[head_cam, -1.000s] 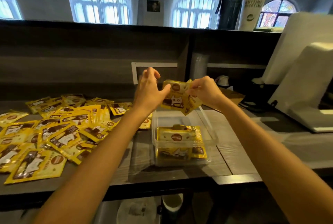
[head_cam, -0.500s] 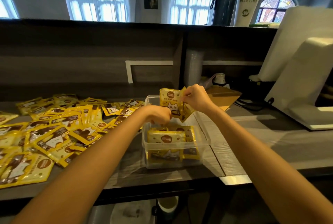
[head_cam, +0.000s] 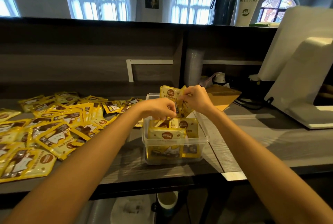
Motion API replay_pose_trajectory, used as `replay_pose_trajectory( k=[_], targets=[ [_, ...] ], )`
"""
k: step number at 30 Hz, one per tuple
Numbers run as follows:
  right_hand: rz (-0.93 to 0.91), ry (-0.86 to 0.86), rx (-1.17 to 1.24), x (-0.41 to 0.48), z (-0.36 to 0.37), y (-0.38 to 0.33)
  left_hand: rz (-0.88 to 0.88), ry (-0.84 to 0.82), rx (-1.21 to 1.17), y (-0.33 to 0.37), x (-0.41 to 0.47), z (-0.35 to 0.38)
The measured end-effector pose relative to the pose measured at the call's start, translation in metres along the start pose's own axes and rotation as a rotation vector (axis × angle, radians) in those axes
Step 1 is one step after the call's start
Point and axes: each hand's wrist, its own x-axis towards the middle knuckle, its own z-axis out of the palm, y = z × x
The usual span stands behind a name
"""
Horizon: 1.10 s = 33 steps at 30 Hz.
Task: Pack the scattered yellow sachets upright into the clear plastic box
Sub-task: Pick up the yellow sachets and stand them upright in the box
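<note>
A clear plastic box stands on the dark counter with several yellow sachets upright inside it. My right hand pinches the top of a small bunch of yellow sachets held upright over the box's far half. My left hand is curled at the lower edge of that bunch, fingertips down among the sachets standing in the box. A large scatter of yellow sachets lies flat on the counter to the left.
A white machine stands at the right. A cardboard box sits just behind my right hand. A raised dark shelf wall runs along the back, with a tall white cup on top. The counter's front edge is near.
Both hands have come down from above the box, lowering the held bunch into its far half. My left hand dropped from the bunch's side to the box's rim level.
</note>
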Motion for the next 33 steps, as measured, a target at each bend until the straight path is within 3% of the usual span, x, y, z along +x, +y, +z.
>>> replay_pose_trajectory(
  k=[6,11,20,24,27,29,33],
  targets=[
    [-0.031,-0.094,0.102,-0.013,-0.012,-0.007,0.206,0.077,-0.154,0.004,-0.043,-0.005],
    [-0.02,-0.158,0.235,-0.032,-0.02,-0.016,0.242,0.091,-0.227,0.006,-0.067,-0.001],
    [-0.077,-0.36,0.206,-0.057,-0.034,-0.029,0.293,0.227,-0.218,0.005,-0.085,0.011],
    [-0.008,-0.414,0.233,-0.061,-0.037,-0.033,0.237,0.516,-0.27,0.002,-0.086,0.016],
    [0.042,-0.444,0.269,-0.065,-0.038,-0.034,0.174,0.778,0.019,-0.001,-0.084,0.015],
    [0.047,-0.455,0.275,-0.067,-0.036,-0.033,0.149,0.684,0.144,-0.003,-0.083,0.013],
    [0.034,-0.486,0.243,-0.069,-0.04,-0.032,0.189,0.442,0.108,0.0,-0.086,0.012]
  ],
)
